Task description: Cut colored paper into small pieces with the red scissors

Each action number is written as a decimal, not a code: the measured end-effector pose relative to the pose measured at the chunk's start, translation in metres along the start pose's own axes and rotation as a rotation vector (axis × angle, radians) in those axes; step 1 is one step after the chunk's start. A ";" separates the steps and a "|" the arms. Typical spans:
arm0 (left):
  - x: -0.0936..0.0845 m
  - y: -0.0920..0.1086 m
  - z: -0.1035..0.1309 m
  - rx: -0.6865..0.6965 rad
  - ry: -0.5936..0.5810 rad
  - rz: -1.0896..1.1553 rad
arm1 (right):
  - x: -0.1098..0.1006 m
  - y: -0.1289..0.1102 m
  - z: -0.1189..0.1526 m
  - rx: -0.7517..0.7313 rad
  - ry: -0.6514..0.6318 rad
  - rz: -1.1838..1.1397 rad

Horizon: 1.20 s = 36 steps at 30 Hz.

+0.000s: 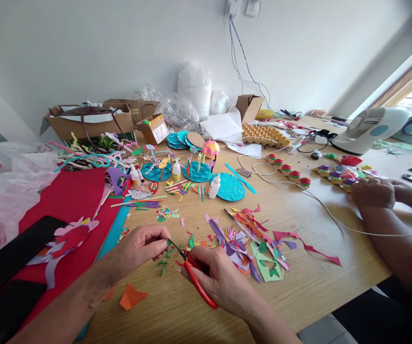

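Right hand [216,270] and left hand [147,243] meet just to the near left of the heap of mixed purple, orange and pink paper scraps [239,248]. The right is wrapped around the red-handled hand tool with slim dark metal tips [197,283], scissors or fine pliers; which, I cannot tell. The left has its thumb and fingertips pinched together at those tips, seemingly on a small dark green piece [170,243], mostly hidden, likely paper.

That piece should be nearly weightless, limp and easy to crease or tear, so a light pinch at its very edge, clear of the metal, suits it best. The tool should be stiff and firmer in weight; its curved, smooth handles look best held well back from the pivot.

In looks, the handles are glossy bright red and bowed, narrowing to a dark pivot and thin tips that point away from the heap, toward the left hand. Of the piece only a dark green sliver shows. Tiny curled green paper clippings [163,263] lie left of the heap, and a light green paper sheet with cut-out holes [263,265] lies at its near right edge.
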<state>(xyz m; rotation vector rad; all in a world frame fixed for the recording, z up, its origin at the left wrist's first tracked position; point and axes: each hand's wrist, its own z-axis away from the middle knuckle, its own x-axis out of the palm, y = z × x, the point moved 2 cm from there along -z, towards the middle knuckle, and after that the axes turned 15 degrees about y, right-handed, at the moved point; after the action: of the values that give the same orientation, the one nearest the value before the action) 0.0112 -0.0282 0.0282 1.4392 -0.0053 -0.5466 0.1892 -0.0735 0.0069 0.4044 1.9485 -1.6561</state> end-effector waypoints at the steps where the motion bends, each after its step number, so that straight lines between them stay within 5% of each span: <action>1: 0.000 0.000 0.000 0.002 -0.003 -0.006 | 0.000 -0.001 0.000 -0.003 0.006 0.012; 11: -0.005 -0.002 0.002 -0.014 -0.072 0.016 | 0.001 0.000 0.002 -0.013 -0.021 0.000; 17: -0.009 -0.010 -0.002 -0.042 -0.013 -0.015 | -0.003 0.004 0.002 0.009 -0.128 0.032; 24: -0.025 -0.036 -0.050 0.172 0.152 -0.636 | 0.008 0.020 -0.001 -0.147 -0.103 0.383; 29: -0.022 -0.046 -0.080 0.193 0.166 -0.778 | 0.019 0.036 -0.006 -0.212 -0.080 0.432; 36: -0.019 -0.060 -0.093 0.209 0.168 -0.911 | 0.021 0.043 -0.008 -0.268 -0.067 0.361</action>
<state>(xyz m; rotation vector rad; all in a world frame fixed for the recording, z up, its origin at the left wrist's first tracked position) 0.0036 0.0632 -0.0358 1.6497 0.7774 -1.1839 0.1948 -0.0594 -0.0394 0.5491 1.8829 -1.1520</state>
